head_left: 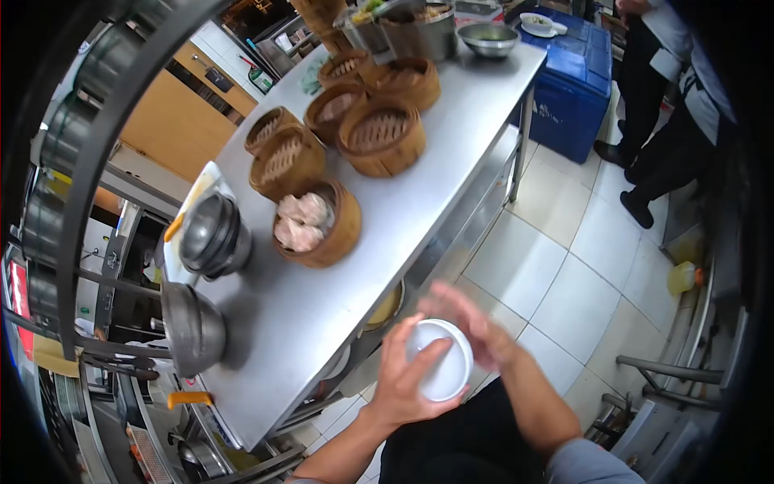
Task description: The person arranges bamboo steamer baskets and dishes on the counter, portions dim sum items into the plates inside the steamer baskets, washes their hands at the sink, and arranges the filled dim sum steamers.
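Observation:
My left hand (400,385) grips a small white bowl (448,373), its thumb reaching inside over the bowl's inner face and the fingers behind the rim. Beside the bowl's right rim is my right hand (474,327), smeared by motion; whether it touches the bowl I cannot tell. On the steel table (355,278) beyond them sits a bamboo steamer (343,234) with several pale pink dumplings (301,219) in it. Farther back stand several more bamboo steamers (381,143), with slatted bottoms showing.
Stacked metal bowls (192,327) and dark bowls (216,234) line the table's left side. Metal pots (415,36) and a wide metal bowl (488,39) stand at its far end, near a blue cooler box (564,89). Two people (673,105) stand at the upper right.

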Demonstrator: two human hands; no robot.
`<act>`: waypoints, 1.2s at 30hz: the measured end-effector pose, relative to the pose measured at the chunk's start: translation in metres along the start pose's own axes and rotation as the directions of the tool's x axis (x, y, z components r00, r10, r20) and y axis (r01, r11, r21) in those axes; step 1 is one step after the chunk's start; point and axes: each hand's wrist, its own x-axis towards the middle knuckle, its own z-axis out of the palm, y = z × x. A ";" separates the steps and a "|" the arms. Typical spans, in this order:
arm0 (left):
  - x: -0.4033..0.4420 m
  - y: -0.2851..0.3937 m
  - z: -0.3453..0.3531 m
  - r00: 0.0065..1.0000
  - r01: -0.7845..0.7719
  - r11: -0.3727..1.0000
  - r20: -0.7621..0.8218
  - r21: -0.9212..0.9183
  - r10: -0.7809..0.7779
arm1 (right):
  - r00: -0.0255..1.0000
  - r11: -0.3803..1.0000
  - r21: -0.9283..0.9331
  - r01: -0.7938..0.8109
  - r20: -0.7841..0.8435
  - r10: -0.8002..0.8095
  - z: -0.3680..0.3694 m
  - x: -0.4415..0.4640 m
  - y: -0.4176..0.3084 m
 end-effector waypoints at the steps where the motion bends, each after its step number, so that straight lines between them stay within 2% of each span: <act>1: 0.012 0.005 -0.005 0.999 -0.019 1.000 0.038 -0.010 0.020 | 0.999 0.978 0.201 -0.054 0.005 0.054 0.009 -0.013 0.015; 2: 0.023 0.010 -0.010 0.996 -0.039 0.999 0.078 -0.024 0.041 | 0.994 0.913 0.394 -0.103 0.018 0.105 0.016 -0.025 0.024; 3: 0.035 0.020 -0.017 0.996 -0.044 0.998 0.074 -0.036 0.047 | 0.995 0.918 0.384 -0.099 0.009 0.104 0.032 -0.028 0.011; 5: 0.058 0.043 -0.032 0.984 -0.027 1.000 0.178 -0.005 0.027 | 0.990 0.881 0.468 0.064 -0.143 0.004 0.070 -0.028 -0.023; 6: 0.073 0.053 -0.040 0.984 -0.031 0.999 0.174 -0.014 0.033 | 0.989 0.885 0.460 0.068 -0.149 0.002 0.084 -0.024 -0.043; 8: 0.094 0.070 -0.055 0.979 0.024 1.000 0.202 0.017 -0.027 | 0.948 0.891 0.446 0.081 -0.310 0.069 0.106 -0.015 -0.077; 10: 0.116 0.078 -0.071 0.979 0.059 0.998 0.197 0.008 -0.059 | 0.937 0.882 0.464 0.081 -0.338 0.092 0.120 -0.002 -0.102; 12: 0.144 0.074 -0.083 0.982 0.184 0.973 0.062 -0.141 -0.176 | 0.947 0.819 0.573 0.004 -0.265 0.181 0.129 0.017 -0.133; 14: 0.180 0.062 -0.103 0.977 0.135 0.965 -0.131 -0.225 -0.167 | 0.940 0.805 0.593 0.002 -0.276 0.201 0.142 0.044 -0.163; 16: 0.220 0.030 -0.122 0.941 0.201 0.969 -0.246 -0.145 -0.233 | 0.952 0.826 0.561 0.056 -0.279 0.125 0.143 0.073 -0.188; 18: 0.262 -0.007 -0.136 0.892 0.392 0.919 -0.259 0.036 -0.370 | 0.968 0.818 0.574 0.038 -0.224 0.112 0.143 0.097 -0.215; 20: 0.303 -0.061 -0.138 0.860 0.498 0.849 -0.224 0.177 -0.458 | 0.975 0.831 0.554 0.054 -0.210 0.077 0.131 0.124 -0.234; 21: 0.321 -0.087 -0.139 0.849 0.527 0.832 -0.149 0.172 -0.507 | 0.966 0.835 0.547 0.053 -0.241 0.096 0.128 0.136 -0.245; 22: 0.334 -0.110 -0.137 0.851 0.523 0.837 -0.149 0.162 -0.503 | 0.965 0.841 0.538 0.058 -0.246 0.091 0.124 0.148 -0.253; 24: 0.367 -0.140 -0.132 0.837 0.535 0.769 -0.098 0.352 -0.538 | 0.965 0.876 0.477 0.068 -0.254 0.063 0.115 0.169 -0.274; 26: 0.376 -0.156 -0.128 0.802 0.549 0.741 0.007 0.386 -0.597 | 0.960 0.882 0.464 0.086 -0.275 0.051 0.106 0.182 -0.285; 28: 0.384 -0.163 -0.121 0.854 0.517 0.799 -0.126 0.306 -0.504 | 0.964 0.902 0.430 0.033 -0.253 0.086 0.098 0.197 -0.302; 29: 0.385 -0.163 -0.115 0.884 0.468 0.872 -0.076 0.141 -0.462 | 0.962 0.903 0.429 0.033 -0.259 0.088 0.092 0.205 -0.305; 30: 0.393 -0.127 -0.126 0.761 0.648 0.728 0.215 -0.223 -0.612 | 0.937 0.921 0.388 0.037 -0.333 0.103 0.084 0.215 -0.306; 31: 0.383 -0.123 -0.108 0.868 0.495 0.793 0.179 -0.356 -0.462 | 0.906 0.936 0.350 0.038 -0.406 0.115 0.077 0.223 -0.305; 32: 0.375 -0.124 -0.094 0.876 0.478 0.766 0.295 -0.430 -0.380 | 0.904 0.935 0.353 0.041 -0.412 0.116 0.073 0.230 -0.306; 34: 0.376 -0.122 -0.077 0.807 0.583 0.732 0.352 -0.353 -0.473 | 0.858 0.960 0.279 0.004 -0.494 0.140 0.067 0.246 -0.310; 35: 0.380 -0.127 -0.072 0.804 0.587 0.729 0.355 -0.352 -0.477 | 0.826 0.974 0.223 -0.031 -0.544 0.150 0.063 0.254 -0.312; 36: 0.386 -0.135 -0.066 0.751 0.661 0.626 0.361 -0.414 -0.553 | 0.823 0.973 0.228 -0.036 -0.545 0.158 0.057 0.260 -0.315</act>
